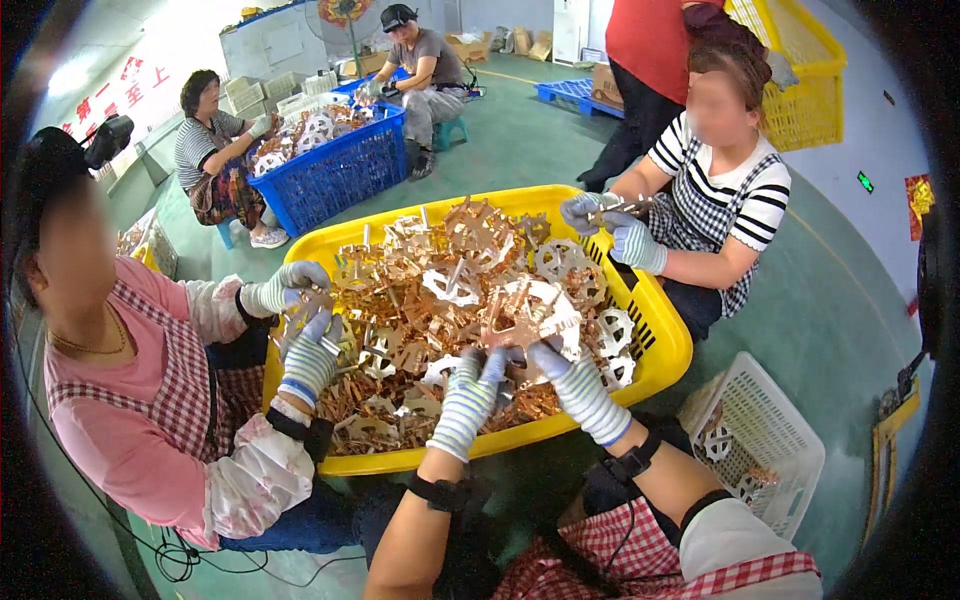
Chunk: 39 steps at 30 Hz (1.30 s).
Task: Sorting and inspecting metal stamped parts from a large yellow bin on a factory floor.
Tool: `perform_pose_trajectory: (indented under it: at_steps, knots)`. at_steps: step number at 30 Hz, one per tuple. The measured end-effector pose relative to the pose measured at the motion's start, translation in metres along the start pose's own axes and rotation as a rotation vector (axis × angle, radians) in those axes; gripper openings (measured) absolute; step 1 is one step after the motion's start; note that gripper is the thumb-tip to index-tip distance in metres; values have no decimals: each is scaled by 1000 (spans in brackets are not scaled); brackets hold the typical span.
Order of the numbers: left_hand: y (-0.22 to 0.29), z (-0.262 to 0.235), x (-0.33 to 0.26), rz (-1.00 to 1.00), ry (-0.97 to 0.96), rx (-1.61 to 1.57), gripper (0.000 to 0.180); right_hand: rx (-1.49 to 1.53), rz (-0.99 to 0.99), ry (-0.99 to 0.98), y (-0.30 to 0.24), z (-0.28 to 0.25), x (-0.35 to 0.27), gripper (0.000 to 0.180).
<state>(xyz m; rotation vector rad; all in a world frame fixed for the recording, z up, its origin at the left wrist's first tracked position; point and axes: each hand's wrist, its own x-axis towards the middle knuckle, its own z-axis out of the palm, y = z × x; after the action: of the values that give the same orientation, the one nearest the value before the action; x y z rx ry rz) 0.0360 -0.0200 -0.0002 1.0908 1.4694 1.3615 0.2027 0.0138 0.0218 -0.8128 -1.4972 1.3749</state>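
Gloves cover both hands. The left hand (468,385), fingers curled, grips the near edge of a copper stamped piece (515,325); the right hand (560,365) pinches its other side, above the yellow crate (660,350). Just beyond the fingers lies the tangled copper heap (420,310). Sharp tabs could snag a glove, or the piece could slip back into the pile.

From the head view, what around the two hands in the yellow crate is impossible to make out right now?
- Left hand: its fingers' grip is hidden by the glove and the copper parts.
- Right hand: whether it pinches the star-shaped copper piece is unclear; overlapping parts blur the edges.
- Yellow crate: its floor is buried under the heap.
- White basket: contents too small, partly screened by its mesh wall.
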Motion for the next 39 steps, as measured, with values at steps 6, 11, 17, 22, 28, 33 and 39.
perform_pose_trajectory:
  at_steps: [6,11,17,22,28,33,39]
  knots:
    - [1,-11,17,575,449,674,25,-281,-61,-203,-8,-5,-2,32]
    - [20,-20,10,448,447,1016,25,-337,-3,-120,-25,5,-5,33]
    - [26,-17,17,-266,215,-308,40,-542,-190,-35,14,2,9,40]
    - [35,-17,-2,576,357,767,15,-295,-20,109,23,-24,27,38]
    - [19,-24,10,448,329,453,17,-428,-14,-247,12,-7,3,33]
    - [15,-24,7,458,267,514,23,-620,-42,-200,17,-5,2,44]
    - [24,-24,13,551,321,670,17,-588,-144,-96,42,-13,16,44]
